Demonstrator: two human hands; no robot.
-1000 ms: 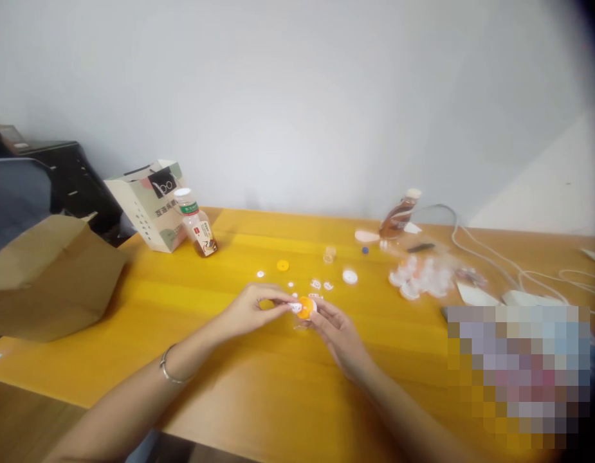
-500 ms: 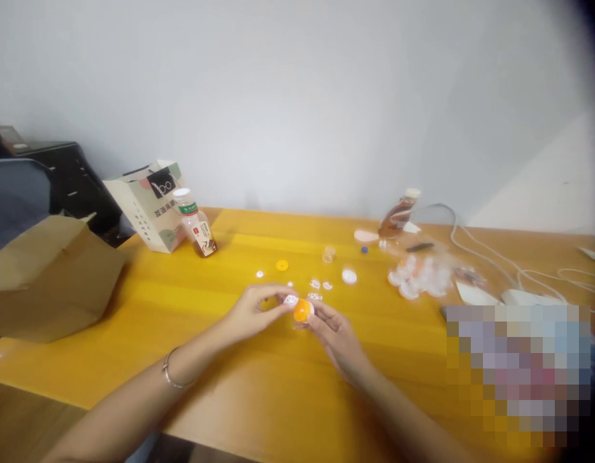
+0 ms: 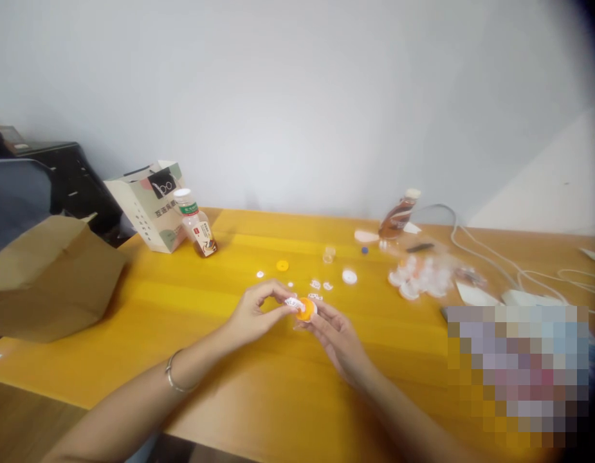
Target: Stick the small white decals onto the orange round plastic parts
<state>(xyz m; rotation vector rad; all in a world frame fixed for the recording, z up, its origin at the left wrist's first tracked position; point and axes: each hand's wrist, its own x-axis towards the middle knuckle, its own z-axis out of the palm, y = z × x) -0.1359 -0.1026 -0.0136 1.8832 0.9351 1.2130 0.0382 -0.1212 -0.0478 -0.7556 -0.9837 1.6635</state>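
My left hand [image 3: 261, 315] pinches a small white openwork plastic piece [image 3: 292, 302] between thumb and fingertips. Facing it, my right hand [image 3: 336, 334] grips a round orange-and-white plastic part [image 3: 305, 310] by its edge. The white piece overlaps the left side of the orange face; whether the two are joined cannot be made out. Just beyond my hands lie white patterned pieces [image 3: 315, 284], a yellow disc [image 3: 282, 265], a white round cap [image 3: 349, 276] and a small clear cup [image 3: 329, 254].
At the back left, a tea bottle [image 3: 198, 225] stands by a paper gift bag [image 3: 155, 206]. A brown paper bag [image 3: 56, 276] sits at far left. To the right are a dark drink bottle [image 3: 398, 215], a pile of white-and-orange parts [image 3: 419, 275] and white cables [image 3: 490, 257].
My left hand has brought the white piece slightly right, over the orange face. The orange part has turned a little in my right hand.
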